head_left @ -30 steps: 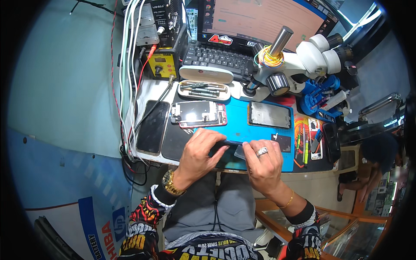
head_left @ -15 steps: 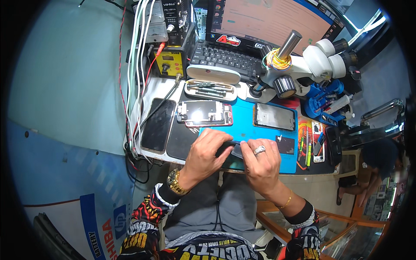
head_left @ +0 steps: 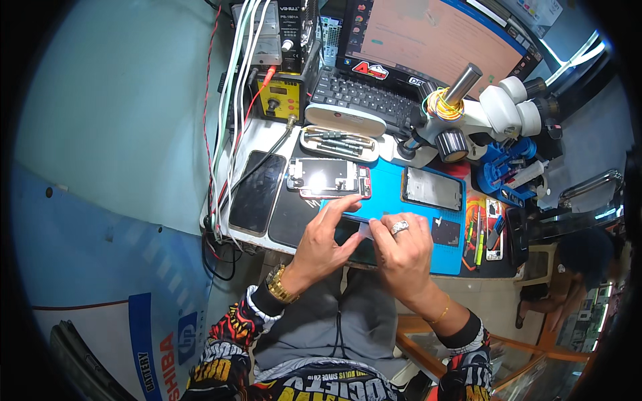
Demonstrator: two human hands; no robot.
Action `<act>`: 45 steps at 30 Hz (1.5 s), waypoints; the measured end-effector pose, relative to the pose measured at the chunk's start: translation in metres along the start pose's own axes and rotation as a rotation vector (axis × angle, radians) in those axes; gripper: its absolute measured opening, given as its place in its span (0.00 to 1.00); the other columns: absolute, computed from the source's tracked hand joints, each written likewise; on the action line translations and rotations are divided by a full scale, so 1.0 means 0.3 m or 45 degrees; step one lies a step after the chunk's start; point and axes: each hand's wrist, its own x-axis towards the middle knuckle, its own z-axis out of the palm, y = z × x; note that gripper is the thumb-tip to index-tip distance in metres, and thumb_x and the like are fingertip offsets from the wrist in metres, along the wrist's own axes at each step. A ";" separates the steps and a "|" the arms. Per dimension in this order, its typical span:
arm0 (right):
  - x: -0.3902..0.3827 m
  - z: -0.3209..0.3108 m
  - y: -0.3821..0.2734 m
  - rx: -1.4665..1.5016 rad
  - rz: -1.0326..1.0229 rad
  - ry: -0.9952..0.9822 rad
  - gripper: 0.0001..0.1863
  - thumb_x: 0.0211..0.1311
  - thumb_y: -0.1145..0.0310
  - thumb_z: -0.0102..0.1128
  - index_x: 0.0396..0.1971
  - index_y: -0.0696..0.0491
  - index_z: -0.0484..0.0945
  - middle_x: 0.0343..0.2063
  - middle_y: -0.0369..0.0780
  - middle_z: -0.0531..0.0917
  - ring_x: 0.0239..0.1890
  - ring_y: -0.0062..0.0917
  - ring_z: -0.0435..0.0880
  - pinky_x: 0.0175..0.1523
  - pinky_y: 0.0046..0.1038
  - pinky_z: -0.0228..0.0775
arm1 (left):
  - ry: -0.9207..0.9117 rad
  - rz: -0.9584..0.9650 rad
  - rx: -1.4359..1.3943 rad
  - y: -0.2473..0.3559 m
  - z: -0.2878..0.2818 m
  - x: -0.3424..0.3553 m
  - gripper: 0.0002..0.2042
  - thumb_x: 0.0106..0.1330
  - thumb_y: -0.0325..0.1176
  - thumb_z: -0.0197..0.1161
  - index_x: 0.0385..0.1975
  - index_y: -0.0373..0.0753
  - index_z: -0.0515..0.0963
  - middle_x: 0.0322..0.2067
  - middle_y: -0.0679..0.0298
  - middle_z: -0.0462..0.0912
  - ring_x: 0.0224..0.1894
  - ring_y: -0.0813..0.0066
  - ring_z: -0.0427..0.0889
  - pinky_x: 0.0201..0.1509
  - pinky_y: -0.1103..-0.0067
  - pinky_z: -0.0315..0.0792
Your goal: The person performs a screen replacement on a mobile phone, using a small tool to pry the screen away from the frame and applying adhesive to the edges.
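My left hand (head_left: pixel 321 237) curls round the left end of a dark phone (head_left: pixel 354 248) at the mat's near edge, thumb against it, index finger raised toward its far side. My right hand (head_left: pixel 402 254), with a silver ring, pinches a small translucent flat piece (head_left: pixel 365 229) at the phone's edge; the fingertips hide part of it. On or beside the blue mat (head_left: pixel 449 248) lie an opened red phone with exposed parts (head_left: pixel 328 175), a phone body showing a silver inner plate (head_left: pixel 429 188) and a small dark panel (head_left: pixel 446 234).
Behind are a laptop (head_left: pixel 361 98), microscope (head_left: pixel 495 110), tool case (head_left: pixel 338 144) and yellow-black station (head_left: pixel 277 97) with cables. A black phone (head_left: pixel 254 194) lies left; screwdrivers (head_left: pixel 480 240) and a blue organiser (head_left: pixel 498 167) lie right. A person (head_left: pixel 582 260) is at the far right.
The view has shifted, so the bench sits further right in frame. My left index finger has risen a little; my right hand stays at the phone's edge with the translucent piece.
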 end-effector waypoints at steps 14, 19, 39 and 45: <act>0.069 -0.075 0.063 0.264 0.019 -0.276 0.05 0.56 0.72 0.69 0.29 0.55 0.81 0.28 0.41 0.79 0.34 0.37 0.78 0.38 0.38 0.66 | 0.301 -0.379 0.197 0.107 0.165 -0.152 0.49 0.64 0.32 0.70 0.77 0.22 0.42 0.75 0.31 0.53 0.76 0.35 0.57 0.79 0.61 0.56; 0.067 -0.090 0.059 0.304 -0.001 -0.326 0.06 0.55 0.72 0.70 0.29 0.56 0.81 0.29 0.41 0.80 0.34 0.38 0.80 0.38 0.39 0.73 | 0.381 -0.389 0.137 0.103 0.183 -0.172 0.46 0.65 0.32 0.70 0.76 0.24 0.46 0.74 0.33 0.55 0.76 0.38 0.59 0.78 0.61 0.58; -0.170 -0.111 0.078 0.329 0.132 0.276 0.19 0.47 0.81 0.74 0.42 0.59 0.83 0.38 0.44 0.85 0.38 0.41 0.87 0.39 0.37 0.80 | 0.612 -0.114 -0.335 0.159 0.285 0.010 0.23 0.63 0.19 0.62 0.60 0.32 0.72 0.64 0.52 0.64 0.66 0.60 0.72 0.68 0.65 0.74; -0.221 -0.102 0.056 0.293 0.214 0.440 0.17 0.52 0.84 0.73 0.42 0.58 0.82 0.37 0.45 0.85 0.37 0.40 0.87 0.40 0.35 0.79 | 0.541 -0.014 -0.285 0.183 0.301 0.025 0.23 0.61 0.18 0.62 0.58 0.33 0.73 0.66 0.51 0.63 0.70 0.59 0.68 0.71 0.63 0.71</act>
